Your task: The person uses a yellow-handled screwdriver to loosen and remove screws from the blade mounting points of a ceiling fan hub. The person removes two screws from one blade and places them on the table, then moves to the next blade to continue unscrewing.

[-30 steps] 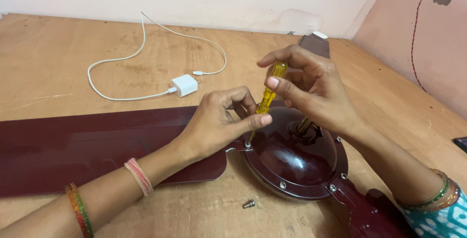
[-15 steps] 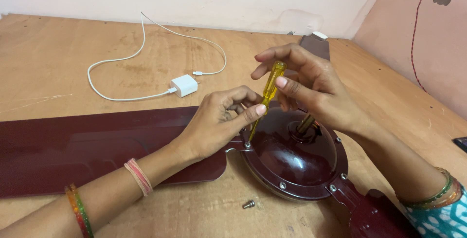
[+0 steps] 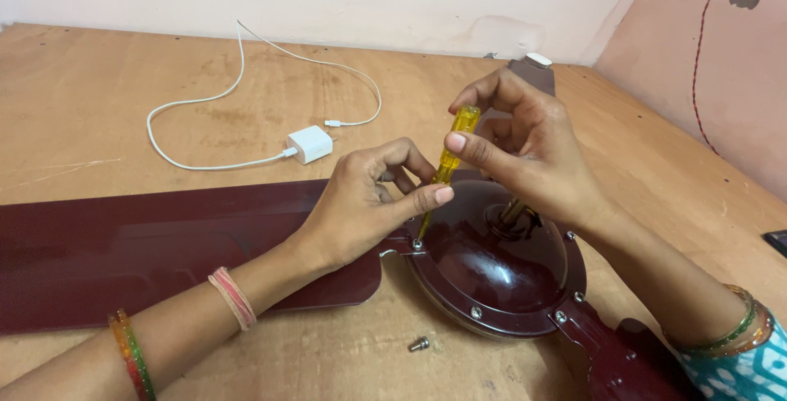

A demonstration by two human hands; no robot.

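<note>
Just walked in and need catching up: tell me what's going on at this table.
A person is working on a dark red ceiling fan lying on the wooden table. The right hand holds a yellow screwdriver upright, tip on a screw at the motor housing's rim. The left hand steadies its shaft. A loose screw lies nearby.

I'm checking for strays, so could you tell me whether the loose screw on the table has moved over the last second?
No. The loose screw lies at the same spot on the table, just left of the fan hub's near rim.
</note>
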